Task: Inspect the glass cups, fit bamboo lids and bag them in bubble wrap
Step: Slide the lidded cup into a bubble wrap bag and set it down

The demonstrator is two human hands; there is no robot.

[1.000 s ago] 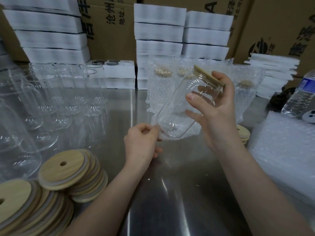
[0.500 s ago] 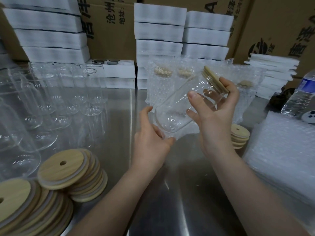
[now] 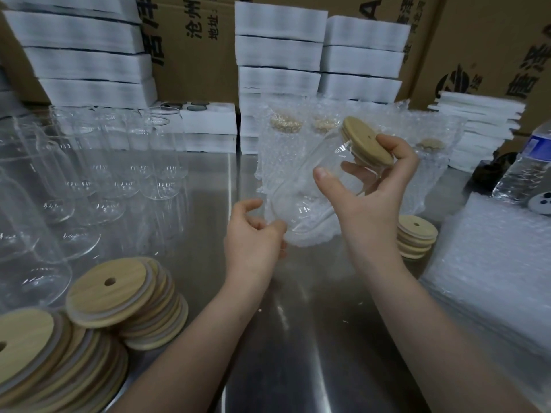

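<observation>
A clear glass cup with a bamboo lid on it hangs tilted over the steel table, lid end up and to the right. My right hand grips the cup near the lid, thumb across the front and fingers round the rim. My left hand sits at the cup's base with curled fingers and pinches the edge of a bubble wrap bag that lies under and around the base.
Several bare glass cups stand at the left, with stacks of bamboo lids in front of them. A small lid stack and a pile of bubble wrap bags lie on the right. Bagged cups, foam stacks and a water bottle stand behind.
My right hand has turned the cup so the lid's top face shows more. My left hand went from cupping the base with straight fingers to curled fingers at the base.
</observation>
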